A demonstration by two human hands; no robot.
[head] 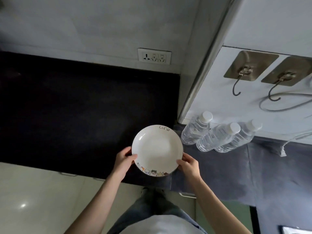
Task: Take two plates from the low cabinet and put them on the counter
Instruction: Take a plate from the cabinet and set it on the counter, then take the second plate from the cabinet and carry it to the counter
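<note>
A white plate (157, 149) with the word "life" on its far rim and a coloured pattern on its near rim is held level over the black counter (76, 115), near its front right corner. My left hand (124, 160) grips the plate's left edge, thumb on top. On the plate's right edge, my right hand (189, 164) grips in the same way. Whether the plate touches the counter I cannot tell. No second plate and no cabinet is in view.
Three clear water bottles (217, 137) with white caps stand just right of the plate on a grey-blue surface (253, 174). A wall socket (154, 56) sits behind the counter. Two metal hooks (244, 75) hang on the white panel at the right. Pale floor lies at lower left.
</note>
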